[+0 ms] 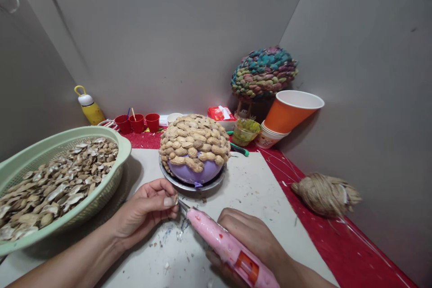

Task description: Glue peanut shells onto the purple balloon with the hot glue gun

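My left hand (pixel 151 207) pinches a peanut shell (pixel 175 198) between thumb and fingers, in front of the bowl. Wrapped around a pink hot glue gun (pixel 219 238) is my right hand (pixel 251 238); the metal nozzle points up and left, right at the shell. Just beyond both hands, a purple balloon (pixel 194 172) rests in a metal bowl (pixel 218 182). Peanut shells (pixel 195 137) cover the balloon's upper part, leaving its lower front bare, with the knot facing me. To the left, a green colander (pixel 119 155) holds many loose shell halves (pixel 67 180).
Along the back stand several red cups (pixel 152 122), a yellow bottle (pixel 92 110) and a clear tub (pixel 245 132). A coloured shell-covered ball (pixel 265 72) and stacked paper cups (pixel 286 112) are at back right. Twine (pixel 326 194) lies by the right wall. Scraps dot the white board (pixel 256 184).
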A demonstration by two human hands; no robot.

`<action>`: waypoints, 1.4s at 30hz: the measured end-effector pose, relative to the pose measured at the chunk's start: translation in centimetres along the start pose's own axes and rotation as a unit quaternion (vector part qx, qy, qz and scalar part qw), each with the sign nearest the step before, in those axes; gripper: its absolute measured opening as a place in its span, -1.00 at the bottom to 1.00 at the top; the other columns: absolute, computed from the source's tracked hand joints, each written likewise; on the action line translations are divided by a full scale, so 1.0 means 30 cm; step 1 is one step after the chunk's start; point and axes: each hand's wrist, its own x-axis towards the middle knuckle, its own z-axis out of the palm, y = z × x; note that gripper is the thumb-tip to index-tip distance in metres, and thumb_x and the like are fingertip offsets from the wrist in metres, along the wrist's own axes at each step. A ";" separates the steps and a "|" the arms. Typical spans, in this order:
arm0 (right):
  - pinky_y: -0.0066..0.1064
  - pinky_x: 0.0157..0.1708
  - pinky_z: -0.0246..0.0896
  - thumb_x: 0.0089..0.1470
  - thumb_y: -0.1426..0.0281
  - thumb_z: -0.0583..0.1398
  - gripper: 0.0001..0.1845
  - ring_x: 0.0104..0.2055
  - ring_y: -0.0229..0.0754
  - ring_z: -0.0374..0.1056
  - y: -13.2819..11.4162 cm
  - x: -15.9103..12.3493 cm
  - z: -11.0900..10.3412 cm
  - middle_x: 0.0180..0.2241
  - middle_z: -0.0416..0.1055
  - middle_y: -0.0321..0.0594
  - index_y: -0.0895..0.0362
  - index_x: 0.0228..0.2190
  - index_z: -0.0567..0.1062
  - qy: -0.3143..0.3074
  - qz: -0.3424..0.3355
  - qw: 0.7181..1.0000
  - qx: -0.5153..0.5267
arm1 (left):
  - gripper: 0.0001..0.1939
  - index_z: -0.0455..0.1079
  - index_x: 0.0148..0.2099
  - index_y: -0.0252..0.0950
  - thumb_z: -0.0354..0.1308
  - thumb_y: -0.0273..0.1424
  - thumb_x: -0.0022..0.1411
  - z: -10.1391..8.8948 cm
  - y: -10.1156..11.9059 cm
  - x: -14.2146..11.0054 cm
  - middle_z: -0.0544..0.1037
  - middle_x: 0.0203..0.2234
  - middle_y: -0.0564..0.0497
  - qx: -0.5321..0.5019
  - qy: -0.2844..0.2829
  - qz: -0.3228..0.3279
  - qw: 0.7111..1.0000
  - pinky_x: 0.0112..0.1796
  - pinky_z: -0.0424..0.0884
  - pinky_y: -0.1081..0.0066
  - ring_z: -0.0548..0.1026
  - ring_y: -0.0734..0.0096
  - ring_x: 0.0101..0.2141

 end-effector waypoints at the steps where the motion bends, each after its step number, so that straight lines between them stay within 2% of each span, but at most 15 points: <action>1: -0.46 -0.60 0.00 0.20 0.41 0.07 -0.78 -0.58 -0.31 0.11 -0.002 0.002 -0.004 -0.61 0.22 -0.35 0.10 -0.50 0.24 -0.004 0.001 1.000 0.005 | -0.83 0.47 -0.37 -0.36 0.40 -0.51 -0.02 0.000 0.000 0.000 0.48 -0.53 0.06 -0.001 0.001 0.001 1.000 -0.38 0.37 0.53 0.44 0.54 -0.49; 12: -0.46 -0.58 -0.05 0.26 0.40 0.04 -0.74 -0.58 -0.31 0.09 -0.009 0.009 -0.012 -0.60 0.18 -0.37 0.09 -0.50 0.21 -0.005 0.002 1.000 0.018 | -0.83 0.47 -0.39 -0.36 0.42 -0.50 -0.04 0.010 0.007 0.000 0.47 -0.56 0.07 -0.004 0.007 0.000 1.000 -0.40 0.36 0.53 0.43 0.55 -0.51; 18: -0.46 -0.60 -0.04 0.31 0.33 0.01 -0.67 -0.59 -0.32 0.08 -0.009 0.008 -0.007 -0.62 0.19 -0.36 0.10 -0.52 0.22 0.004 0.008 1.000 0.026 | -0.81 0.47 -0.41 -0.37 0.44 -0.50 -0.08 0.011 0.009 0.002 0.47 -0.58 0.07 -0.009 0.015 0.002 1.000 -0.41 0.38 0.53 0.44 0.55 -0.52; 24: -0.45 -0.60 -0.05 0.31 0.33 -0.01 -0.66 -0.60 -0.32 0.09 -0.016 0.006 -0.008 -0.62 0.19 -0.36 0.10 -0.52 0.22 -0.013 0.013 1.000 0.016 | -0.80 0.48 -0.40 -0.37 0.44 -0.49 -0.08 0.010 0.007 0.002 0.48 -0.57 0.07 -0.011 0.017 0.001 1.000 -0.41 0.39 0.53 0.45 0.55 -0.52; 42: -0.44 -0.61 -0.11 0.30 0.32 0.03 -0.63 -0.61 -0.32 0.04 -0.001 -0.010 0.015 -0.63 0.15 -0.37 0.10 -0.56 0.23 0.005 0.001 1.000 0.005 | -0.83 0.48 -0.40 -0.35 0.42 -0.49 -0.04 0.020 0.008 -0.010 0.50 -0.54 0.07 0.004 0.021 -0.004 1.000 -0.39 0.38 0.54 0.44 0.56 -0.51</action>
